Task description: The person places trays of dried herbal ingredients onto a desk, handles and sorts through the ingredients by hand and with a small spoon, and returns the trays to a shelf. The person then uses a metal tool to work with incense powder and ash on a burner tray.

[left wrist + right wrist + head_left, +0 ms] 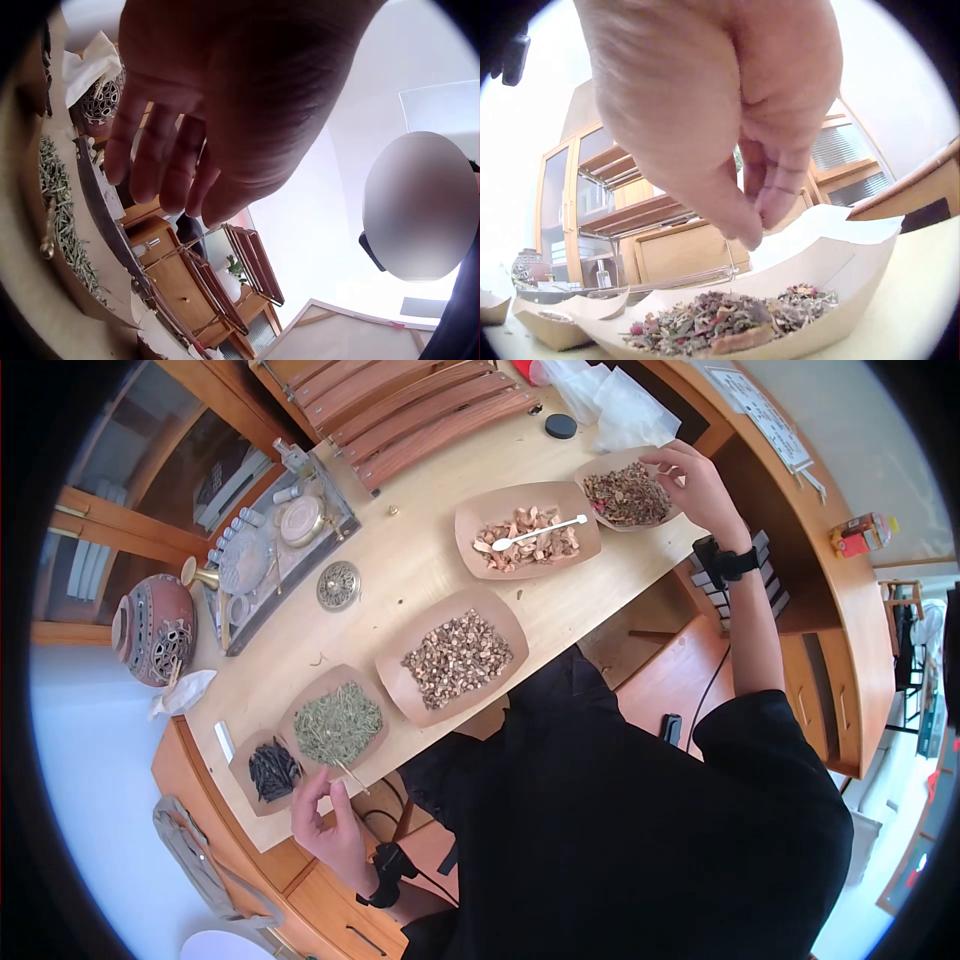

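Observation:
In the head view, my left hand is beside the tray of green herb and the tray of dark pieces. Its fingers are loosely extended in the left wrist view; a thin golden-coloured item lies at the herb tray's edge, apart from them. My right hand hangs over the back right tray of mixed dried herbs, fingers bent and thumb near the fingertips. In the right wrist view, the hand is above the mixed herbs, with nothing visible between its fingertips.
Between the hands are a tray of small chopped pieces and a tray of larger slices with a white spoon across it. Farther back are a round metal burner, a grey tray of vessels, a wooden rack and plastic bags.

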A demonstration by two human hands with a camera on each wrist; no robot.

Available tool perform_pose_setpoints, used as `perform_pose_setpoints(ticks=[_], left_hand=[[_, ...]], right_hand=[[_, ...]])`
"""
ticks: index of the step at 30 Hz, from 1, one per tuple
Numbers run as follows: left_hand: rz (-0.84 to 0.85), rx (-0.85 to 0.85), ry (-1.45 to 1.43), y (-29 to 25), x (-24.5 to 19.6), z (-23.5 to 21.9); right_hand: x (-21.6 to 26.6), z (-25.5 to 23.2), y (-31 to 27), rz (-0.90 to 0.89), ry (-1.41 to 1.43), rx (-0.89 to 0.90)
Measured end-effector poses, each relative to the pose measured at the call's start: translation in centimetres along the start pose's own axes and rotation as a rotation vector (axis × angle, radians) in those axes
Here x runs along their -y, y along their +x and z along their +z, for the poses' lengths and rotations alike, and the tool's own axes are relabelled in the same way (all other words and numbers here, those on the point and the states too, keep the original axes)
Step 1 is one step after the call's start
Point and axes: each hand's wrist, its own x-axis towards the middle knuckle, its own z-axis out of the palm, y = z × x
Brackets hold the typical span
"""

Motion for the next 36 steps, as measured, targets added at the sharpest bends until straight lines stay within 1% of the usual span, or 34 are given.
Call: perform_pose_setpoints(ticks=[1, 2, 3, 4, 5, 7, 8, 9, 11, 12, 13, 15, 17, 19, 20, 21, 22, 24, 26, 27, 29, 30, 32, 33, 35, 36], left_hand=[[0.01, 0.006, 0.001, 0.2, -0.1, -0.1], [0.048, 0.027, 0.058, 0.4, -0.1, -0.4], [0.09, 0.051, 0.114, 0.8, -0.2, -0.6], [0.11, 0.061, 0.14, 1.2, -0.9, -0.8], [0.128, 0.071, 0.139, 1.8, -1.4, -1.2], [0.199, 0.132, 0.211, 3.3, -2.6, -1.9], [0.209, 0.148, 0.216, 4.1, -3.9, -2.0], [0.234, 0.155, 0.217, 5.3, -5.1, -2.1], [0.318, 0.304, 0.276, 8.0, -7.4, -2.0], [0.371, 0.368, 0.31, 9.7, -8.7, -1.5], [0.396, 0.375, 0.318, 11.0, -10.1, -0.4], [0.523, 0.516, 0.282, 13.5, -13.1, 2.7], [0.569, 0.673, 0.255, 15.5, -16.0, 6.5], [0.647, 0.807, 0.211, 17.1, -18.5, 11.1], [0.684, 0.878, 0.18, 17.8, -19.7, 13.6], [0.789, 0.929, 0.171, 18.5, -20.6, 16.3], [0.893, 0.981, 0.163, 19.1, -21.2, 19.1], [1.024, 1.031, 0.139, 19.4, -23.0, 24.5], [1.184, 1.054, 0.087, 19.8, -23.7, 29.6], [1.186, 1.064, 0.086, 19.9, -23.8, 31.9], [1.38, 1.073, 0.12, 20.0, -24.2, 35.9], [1.382, 1.082, 0.117, 20.1, -24.5, 37.3], [1.423, 1.2, 0.214, 20.3, -25.1, 39.3], [1.425, 1.209, 0.213, 20.3, -25.1, 39.9], [1.513, 1.278, 0.276, 20.1, -25.1, 40.7], [1.512, 1.287, 0.275, 20.1, -24.7, 41.0]], right_hand=[[-0.3, 0.0, -0.1, -0.064, 0.016, -0.043], [-0.6, 0.2, -0.2, -0.051, 0.018, -0.058], [-0.8, 0.5, -0.2, -0.086, 0.061, -0.07], [-0.8, 0.7, -0.3, -0.121, 0.102, -0.083], [-0.7, 0.9, -0.4, -0.109, 0.102, -0.099], [-0.5, 1.2, -0.3, -0.225, -0.084, -0.161], [-0.4, 1.4, -0.6, -0.178, -0.066, -0.143], [-0.1, 1.5, -0.9, -0.164, -0.066, -0.165], [1.4, 1.9, -1.9, -0.201, -0.124, -0.231], [2.7, 2.2, -2.7, -0.172, -0.049, -0.229], [4.2, 2.3, -3.5, -0.256, -0.027, -0.303], [6.0, 3.1, -5.7, -0.143, 0.24, -0.243], [6.8, 5.0, -7.8, -0.078, 0.333, -0.318], [6.9, 7.0, -9.5, 0.099, 0.469, -0.384], [6.4, 8.4, -9.9, 0.13, 0.544, -0.449], [6.0, 9.5, -10.3, 0.176, 0.642, -0.451], [5.9, 10.3, -10.3, 0.174, 0.646, -0.469], [6.3, 11.4, -10.2, 0.186, 0.654, -0.491], [6.4, 11.8, -10.0, 0.05, 0.434, -0.569], [6.4, 11.9, -10.0, 0.06, 0.434, -0.572], [6.0, 12.0, -10.1, 0.049, 0.448, -0.573], [5.7, 12.1, -10.2, 0.054, 0.457, -0.571], [5.7, 11.9, -10.2, 0.053, 0.464, -0.566], [5.7, 11.8, -10.2, 0.044, 0.47, -0.555], [5.5, 12.1, -10.3, 0.046, 0.471, -0.557], [5.6, 12.1, -10.3, 0.041, 0.47, -0.554]])
